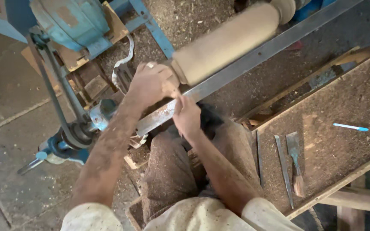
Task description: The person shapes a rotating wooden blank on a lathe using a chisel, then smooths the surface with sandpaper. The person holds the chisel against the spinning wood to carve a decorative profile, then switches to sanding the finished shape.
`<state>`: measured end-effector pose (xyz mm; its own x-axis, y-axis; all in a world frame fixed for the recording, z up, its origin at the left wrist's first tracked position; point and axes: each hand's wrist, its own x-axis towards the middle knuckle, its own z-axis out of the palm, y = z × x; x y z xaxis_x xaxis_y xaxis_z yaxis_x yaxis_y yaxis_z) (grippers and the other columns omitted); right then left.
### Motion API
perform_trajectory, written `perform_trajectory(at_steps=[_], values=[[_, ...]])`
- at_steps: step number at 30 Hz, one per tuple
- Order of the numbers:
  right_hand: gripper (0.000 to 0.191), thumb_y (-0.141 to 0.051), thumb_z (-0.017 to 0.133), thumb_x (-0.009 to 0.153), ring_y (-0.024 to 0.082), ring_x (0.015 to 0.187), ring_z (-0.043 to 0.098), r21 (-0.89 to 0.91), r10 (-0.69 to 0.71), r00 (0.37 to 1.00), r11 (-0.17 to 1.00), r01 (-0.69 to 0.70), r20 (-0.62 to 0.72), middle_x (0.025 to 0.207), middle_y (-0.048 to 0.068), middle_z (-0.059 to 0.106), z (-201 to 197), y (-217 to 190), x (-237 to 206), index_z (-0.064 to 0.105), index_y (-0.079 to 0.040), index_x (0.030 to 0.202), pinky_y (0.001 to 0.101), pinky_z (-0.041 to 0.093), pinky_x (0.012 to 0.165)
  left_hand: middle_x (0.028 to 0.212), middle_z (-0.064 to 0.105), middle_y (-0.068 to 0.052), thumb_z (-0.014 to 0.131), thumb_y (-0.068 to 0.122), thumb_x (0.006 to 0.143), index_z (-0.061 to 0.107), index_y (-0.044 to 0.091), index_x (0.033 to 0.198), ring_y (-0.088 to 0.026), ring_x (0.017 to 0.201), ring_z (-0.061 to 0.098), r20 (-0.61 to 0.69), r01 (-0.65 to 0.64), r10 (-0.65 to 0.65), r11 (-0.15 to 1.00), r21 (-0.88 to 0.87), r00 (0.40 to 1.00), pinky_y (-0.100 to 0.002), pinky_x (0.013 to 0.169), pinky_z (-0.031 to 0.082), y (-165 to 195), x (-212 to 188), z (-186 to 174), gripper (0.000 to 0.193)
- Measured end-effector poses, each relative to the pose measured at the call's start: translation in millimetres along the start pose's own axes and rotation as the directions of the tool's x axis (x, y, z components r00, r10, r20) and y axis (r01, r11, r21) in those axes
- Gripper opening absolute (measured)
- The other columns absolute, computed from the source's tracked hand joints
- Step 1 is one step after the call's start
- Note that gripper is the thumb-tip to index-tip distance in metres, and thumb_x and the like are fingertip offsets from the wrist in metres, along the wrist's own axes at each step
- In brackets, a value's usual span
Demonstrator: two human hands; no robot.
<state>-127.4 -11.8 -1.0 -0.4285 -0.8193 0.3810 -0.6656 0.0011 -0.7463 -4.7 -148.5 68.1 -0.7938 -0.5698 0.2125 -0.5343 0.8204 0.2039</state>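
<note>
A pale round wooden workpiece [228,40] is mounted on a lathe and looks blurred, as if spinning. My left hand [150,83] rests at its near end, fingers curled over the metal tool rest bar [253,55]. My right hand [187,115] sits just below the bar, fingers closed around something I cannot make out, probably a tool handle. Both forearms are dusted with sawdust.
A drive belt and pulley [76,132] with a blue motor housing [71,19] stand at the left. A sawdust-covered wooden bench [347,102] at the right holds chisels [294,158], a long file [283,167] and a blue pen [351,127]. Shavings cover the floor.
</note>
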Motion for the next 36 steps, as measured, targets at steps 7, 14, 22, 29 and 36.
perform_trajectory(at_steps=[7, 14, 22, 29, 36], values=[[0.014, -0.012, 0.063, 0.100, 0.045, 0.082, 0.067, -0.034, 0.162, 0.987, 0.986, -0.162, -0.007, 0.084, 0.022, 0.068, 8, 2, 27, 0.064, -0.002, 0.091, 0.0525, 0.053, 0.072, 0.091, 0.066, 0.000, 0.070, 0.026, 0.085, 0.072, 0.019, 0.090, -0.021, 0.101, 0.062, -0.186, -0.037, 0.074, 0.980, 0.195, 0.980, -0.039, 0.093, 0.045, -8, 39, 22, 0.009], [0.009, -0.008, 0.060, 0.097, 0.045, 0.081, 0.068, -0.005, 0.104, 0.992, 0.995, -0.104, -0.071, 0.086, 0.022, 0.069, 14, 3, 31, 0.067, -0.002, 0.097, 0.0521, 0.054, 0.072, 0.087, 0.066, 0.000, 0.071, 0.023, 0.079, 0.068, 0.017, 0.083, -0.021, 0.095, 0.064, -0.229, -0.081, 0.152, 0.952, 0.294, 0.961, -0.036, 0.091, 0.048, -14, 43, 37, 0.007], [0.013, -0.002, 0.056, 0.097, 0.040, 0.086, 0.071, 0.066, 0.061, 0.989, 0.996, -0.053, -0.137, 0.093, 0.020, 0.071, 7, -8, 35, 0.069, -0.003, 0.100, 0.0454, 0.057, 0.076, 0.081, 0.065, -0.001, 0.070, 0.021, 0.077, 0.066, 0.016, 0.077, -0.022, 0.091, 0.063, -0.259, -0.066, 0.150, 0.950, 0.306, 0.954, -0.034, 0.082, 0.049, -8, 47, 41, 0.006], [0.021, -0.005, 0.058, 0.098, 0.039, 0.096, 0.071, 0.127, 0.095, 0.990, 0.988, -0.082, -0.105, 0.102, 0.020, 0.072, -6, -15, 33, 0.070, -0.002, 0.115, 0.0452, 0.056, 0.085, 0.083, 0.065, -0.001, 0.069, 0.019, 0.081, 0.068, 0.015, 0.083, -0.024, 0.090, 0.063, -0.286, -0.014, 0.125, 0.933, 0.359, 0.950, -0.037, 0.078, 0.048, 7, 43, 23, 0.004], [0.034, -0.006, 0.061, 0.100, 0.040, 0.104, 0.064, -0.185, -0.117, 0.993, 0.975, 0.119, 0.022, 0.115, 0.018, 0.066, -23, 8, 17, 0.062, -0.003, 0.134, 0.0484, 0.052, 0.091, 0.100, 0.075, -0.008, 0.063, 0.049, 0.084, 0.074, 0.014, 0.103, -0.027, 0.100, 0.069, 0.265, 0.032, -0.069, 0.990, 0.138, 0.962, -0.049, 0.090, 0.046, 9, 62, -38, 0.041]])
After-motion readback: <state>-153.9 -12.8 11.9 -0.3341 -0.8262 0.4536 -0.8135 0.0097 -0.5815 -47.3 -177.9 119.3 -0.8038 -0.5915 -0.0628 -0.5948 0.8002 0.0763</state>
